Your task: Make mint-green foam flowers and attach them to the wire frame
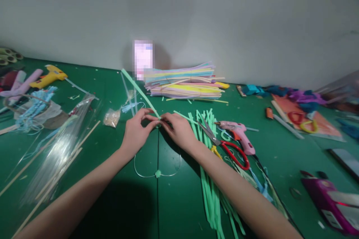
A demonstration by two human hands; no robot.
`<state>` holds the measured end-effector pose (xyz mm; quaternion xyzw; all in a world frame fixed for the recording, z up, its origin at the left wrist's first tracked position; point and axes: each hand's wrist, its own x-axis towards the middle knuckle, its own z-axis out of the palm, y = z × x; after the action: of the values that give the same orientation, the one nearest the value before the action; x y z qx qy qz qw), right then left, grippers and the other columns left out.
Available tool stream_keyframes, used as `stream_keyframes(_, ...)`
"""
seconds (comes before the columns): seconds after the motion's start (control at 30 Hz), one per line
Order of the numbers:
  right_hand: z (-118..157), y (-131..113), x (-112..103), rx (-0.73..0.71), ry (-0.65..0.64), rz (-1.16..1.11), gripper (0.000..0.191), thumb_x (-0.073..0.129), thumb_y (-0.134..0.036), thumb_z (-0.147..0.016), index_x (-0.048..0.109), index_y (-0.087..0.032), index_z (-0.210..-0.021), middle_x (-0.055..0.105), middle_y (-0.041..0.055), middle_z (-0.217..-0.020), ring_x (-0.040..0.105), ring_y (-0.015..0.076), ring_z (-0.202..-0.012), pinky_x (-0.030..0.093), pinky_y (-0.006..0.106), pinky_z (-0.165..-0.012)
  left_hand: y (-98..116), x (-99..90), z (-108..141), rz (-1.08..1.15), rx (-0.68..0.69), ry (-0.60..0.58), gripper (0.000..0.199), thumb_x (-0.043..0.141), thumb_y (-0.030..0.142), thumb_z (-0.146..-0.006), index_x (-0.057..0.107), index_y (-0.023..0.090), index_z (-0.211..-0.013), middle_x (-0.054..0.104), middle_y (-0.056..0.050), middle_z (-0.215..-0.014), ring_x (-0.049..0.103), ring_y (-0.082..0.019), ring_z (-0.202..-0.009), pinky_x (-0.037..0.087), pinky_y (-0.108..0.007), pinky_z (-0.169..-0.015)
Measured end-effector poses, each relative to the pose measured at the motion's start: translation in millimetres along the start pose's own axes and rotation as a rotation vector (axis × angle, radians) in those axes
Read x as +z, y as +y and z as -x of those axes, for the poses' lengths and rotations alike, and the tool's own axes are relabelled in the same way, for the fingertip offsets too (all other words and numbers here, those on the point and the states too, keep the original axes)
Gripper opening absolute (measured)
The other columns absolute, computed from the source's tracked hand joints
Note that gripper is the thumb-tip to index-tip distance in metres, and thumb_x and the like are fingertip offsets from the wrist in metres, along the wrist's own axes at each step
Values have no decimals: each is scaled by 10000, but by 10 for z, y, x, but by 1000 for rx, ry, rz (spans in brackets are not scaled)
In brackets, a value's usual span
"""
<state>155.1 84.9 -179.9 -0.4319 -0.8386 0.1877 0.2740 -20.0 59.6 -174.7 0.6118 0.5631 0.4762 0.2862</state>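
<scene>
In the middle of the head view, my left hand [138, 129] and my right hand [181, 130] meet with their fingertips pinched together. Between them is a light green pipe cleaner [140, 92], its long end slanting up to the left. Its lower end is hidden by my fingers. Below my hands curves a thin wire loop [144, 175] with a small green fuzzy knot [157, 173] at its bottom. The top of that loop passes behind my hands, and I cannot tell whether the pipe cleaner is joined to it.
Green pipe cleaners [206, 194] lie under my right forearm, with red-handled scissors [235, 155] and a pink glue gun [238, 132] beside them. Pastel bundles [182, 82] rest by the wall. Leftward are a bead bag [111, 118], wooden sticks [64, 168] and a yellow glue gun [50, 76].
</scene>
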Motion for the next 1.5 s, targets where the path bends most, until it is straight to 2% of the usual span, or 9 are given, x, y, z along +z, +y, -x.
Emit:
stream_keyframes(0.2,15,-12,9,20,10,31,142,510,-287,-1005,632,-224,-1040,738,74,-947,655,209,-869,455,290,-751,15,-1,-18,-17,66,-32,113,704,300,-838,684,212,-906,754,-33,-899,704,-206,-844,551,-346,-836)
stream_keyframes(0.43,27,-31,5,43,15,52,170,470,-274,-1010,631,-222,-1030,730,72,-887,657,206,-796,437,286,-696,40,-54,-151,-87,172,-124,74,701,281,-829,737,237,-875,761,-29,-916,690,-228,-899,530,-364,-867)
stream_keyframes(0.63,35,-48,-105,0,-2,-78,130,555,-299,-964,607,-229,-1061,768,42,-1005,710,185,-911,496,279,-802,33,-126,-224,-156,225,-180,72,665,272,-839,720,236,-810,720,-31,-868,655,-229,-878,501,-367,-849)
stream_keyframes(0.8,21,-66,-133,31,14,-119,145,492,-333,-1006,584,-244,-1073,777,22,-915,716,176,-791,482,265,-700,39,-141,-245,-195,233,-225,75,675,295,-826,716,241,-794,726,-33,-868,660,-227,-862,502,-344,-800)
stream_keyframes(0.97,17,-42,-116,46,47,-103,81,519,-260,-962,597,-244,-972,720,-3,-803,649,162,-692,444,254,-656,34,-183,-263,-181,218,-281,67,683,313,-816,691,250,-793,762,-49,-947,692,-268,-1027,512,-400,-916)
stream_keyframes(1.17,6,64,-148,39,138,-96,100,534,-256,-943,620,-224,-902,694,62,-985,579,228,-963,438,349,-880,20,-290,-217,-139,165,-413,86,623,233,-858,574,258,-792,787,-52,-1109,583,-278,-1308,445,-497,-1084)
stream_keyframes(1.3,6,139,-141,85,200,-113,77,555,-233,-912,618,-227,-868,663,68,-1018,554,237,-1020,409,387,-949,20,-303,-185,-110,146,-481,124,598,187,-857,530,263,-786,794,-50,-1092,581,-254,-1314,452,-491,-1096)
stream_keyframes(1.4,9,210,-133,161,216,-132,79,559,-212,-881,613,-225,-824,650,63,-946,554,237,-962,429,379,-887,-2,-322,-170,-107,132,-503,130,588,189,-860,536,260,-764,796,-60,-1080,610,-252,-1281,466,-486,-1089)
stream_keyframes(1.5,10,279,-133,225,215,-154,84,563,-207,-854,607,-223,-784,634,50,-870,550,233,-912,433,366,-834,-29,-374,-169,-137,126,-485,116,599,220,-856,585,243,-743,745,-105,-1216,624,-285,-1261,500,-508,-1044)
